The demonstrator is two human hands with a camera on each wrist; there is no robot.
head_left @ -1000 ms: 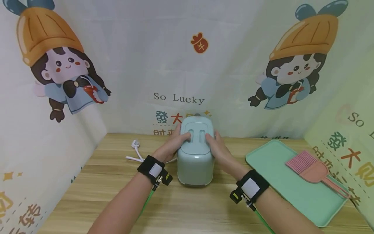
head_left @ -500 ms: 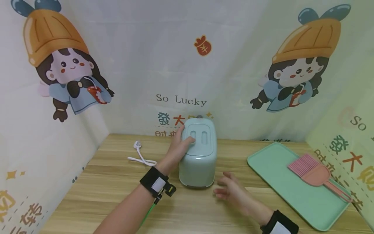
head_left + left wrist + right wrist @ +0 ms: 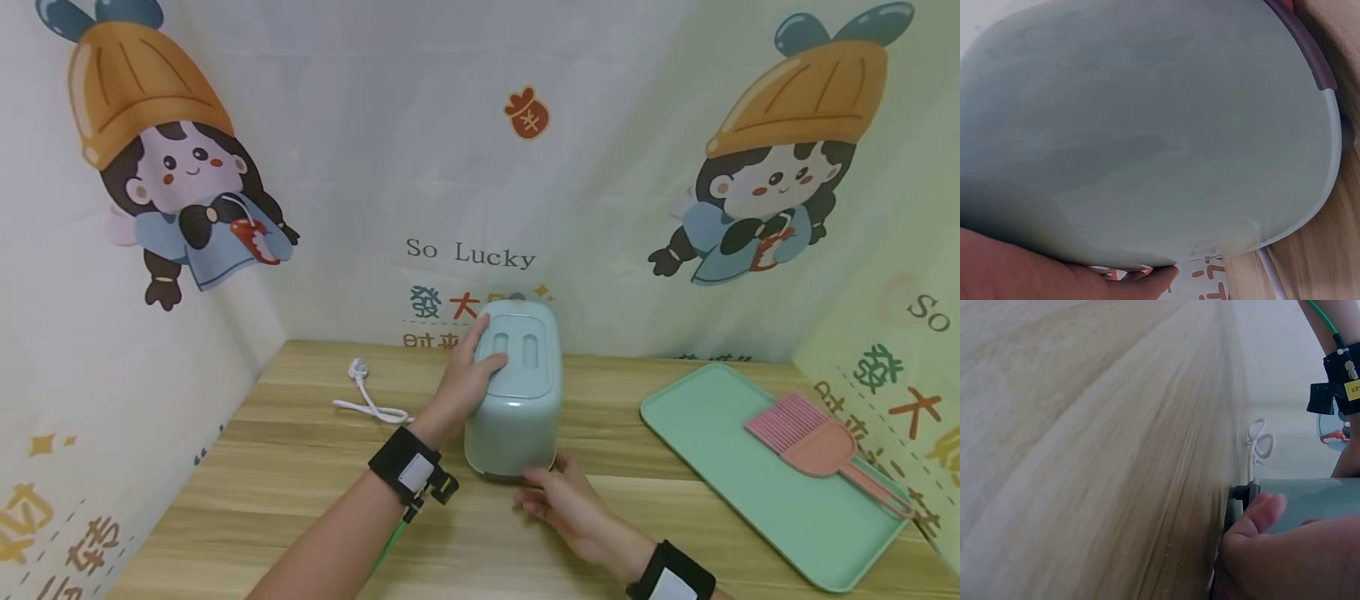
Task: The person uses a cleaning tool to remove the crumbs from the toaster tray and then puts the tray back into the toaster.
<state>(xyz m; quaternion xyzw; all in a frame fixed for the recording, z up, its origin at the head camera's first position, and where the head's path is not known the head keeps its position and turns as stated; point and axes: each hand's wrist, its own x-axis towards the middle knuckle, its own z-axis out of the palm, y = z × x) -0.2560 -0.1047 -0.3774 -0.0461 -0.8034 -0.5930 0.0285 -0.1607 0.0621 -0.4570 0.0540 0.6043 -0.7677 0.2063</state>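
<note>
A pale green toaster (image 3: 516,429) with a lid stands upright on the wooden table. My left hand (image 3: 463,387) holds its upper left side, thumb on the lid by a recess and fingers along the side. At the bottom front edge, my right hand (image 3: 573,504) touches the toaster near a dark strip (image 3: 1302,47) along its base. The right fingers are loosely bent in the right wrist view, and their exact contact is partly hidden. A white cord (image 3: 372,408) with a plug lies left of the toaster.
To the right, a green tray (image 3: 720,425) bears a pink brush (image 3: 821,450). A printed cloth (image 3: 600,183) hangs behind and at both sides of the table (image 3: 300,467).
My right hand has left the toaster's upper right side and come down to its bottom front edge. My left hand stays on the toaster. The view has shifted slightly.
</note>
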